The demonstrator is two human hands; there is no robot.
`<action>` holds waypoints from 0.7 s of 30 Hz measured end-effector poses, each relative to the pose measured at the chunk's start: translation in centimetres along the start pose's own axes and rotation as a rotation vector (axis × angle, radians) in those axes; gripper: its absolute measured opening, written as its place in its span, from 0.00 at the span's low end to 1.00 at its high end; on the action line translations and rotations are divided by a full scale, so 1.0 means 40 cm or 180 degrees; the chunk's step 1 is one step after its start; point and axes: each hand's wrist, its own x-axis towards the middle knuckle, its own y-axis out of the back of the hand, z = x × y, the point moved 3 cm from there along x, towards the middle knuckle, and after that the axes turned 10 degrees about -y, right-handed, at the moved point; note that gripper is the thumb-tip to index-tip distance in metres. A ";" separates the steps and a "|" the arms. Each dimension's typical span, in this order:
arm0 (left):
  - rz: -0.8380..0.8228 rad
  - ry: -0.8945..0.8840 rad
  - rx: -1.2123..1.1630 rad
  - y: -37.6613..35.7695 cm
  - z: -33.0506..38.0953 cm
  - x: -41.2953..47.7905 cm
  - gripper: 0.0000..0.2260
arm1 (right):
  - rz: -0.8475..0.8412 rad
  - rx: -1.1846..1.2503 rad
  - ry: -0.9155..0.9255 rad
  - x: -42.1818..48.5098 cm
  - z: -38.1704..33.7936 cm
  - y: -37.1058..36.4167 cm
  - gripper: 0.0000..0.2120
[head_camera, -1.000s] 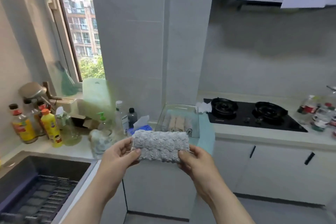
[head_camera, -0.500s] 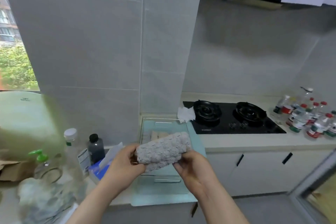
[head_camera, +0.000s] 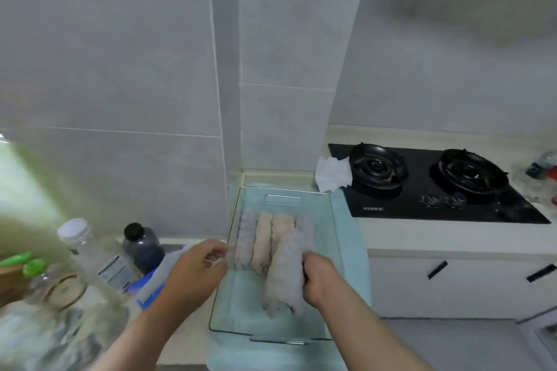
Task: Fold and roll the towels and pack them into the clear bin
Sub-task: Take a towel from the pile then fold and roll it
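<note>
Holding the rolled towel (head_camera: 283, 277) in the clear bin (head_camera: 283, 193) is the right hand (head_camera: 321, 280).

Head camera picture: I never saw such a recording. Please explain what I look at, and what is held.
There is no machine: a person wears one camera on the head, so you look down at their own hands. On the counter stands a clear bin with four rolled towels lined up at its back. The right hand grips a grey rolled towel over the bin. The left hand hangs beside the bin's left wall, fingers loosely curled, holding nothing visible. A black gas stove lies to the right, bottles to the left.
</note>
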 end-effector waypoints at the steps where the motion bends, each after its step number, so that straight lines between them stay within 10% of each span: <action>1: 0.0179 0.0191 -0.0052 0.003 -0.017 0.015 0.09 | 0.0093 -0.0251 -0.0075 0.035 0.010 -0.011 0.09; 10: -0.0062 0.0931 -0.1027 -0.070 -0.122 0.094 0.14 | 0.0177 -0.1995 -0.0233 0.219 0.149 -0.126 0.16; 16: -0.0182 0.1237 -0.1605 -0.063 -0.173 0.125 0.14 | 0.1472 -0.3528 0.0191 0.223 0.162 -0.170 0.16; 21: -0.0439 0.1268 -0.1953 -0.050 -0.178 0.133 0.13 | 0.0866 -0.3314 -0.0405 0.121 0.130 -0.153 0.13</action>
